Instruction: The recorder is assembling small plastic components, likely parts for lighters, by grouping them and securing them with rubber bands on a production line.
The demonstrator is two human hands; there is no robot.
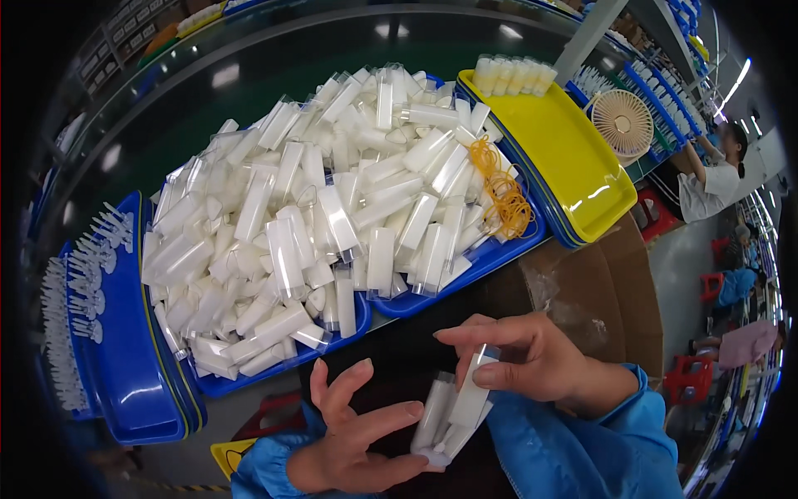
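Note:
In front of my body, my left hand (362, 437) is closed round the lower end of a small bunch of white tube-like pieces in clear plastic sleeves (432, 416); its upper fingers are spread. Between thumb and fingers of my right hand (532, 358) is one white piece in a clear sleeve (470, 399), upright and slightly tilted against the bunch. Beyond my hands, a large heap of similar white sleeved pieces (332, 200) fills blue trays (399, 308). A tangle of orange rubber bands (503, 195) lies on the heap's right side.
Stacked trays with a yellow one (573, 179) on top stand at right, several upright tubes (515, 76) at its far end. Left is a blue tray stack (137, 366) with white spiky parts (87, 274). A cardboard box (615, 291) sits near my right arm. A co-worker (711, 179) is far right.

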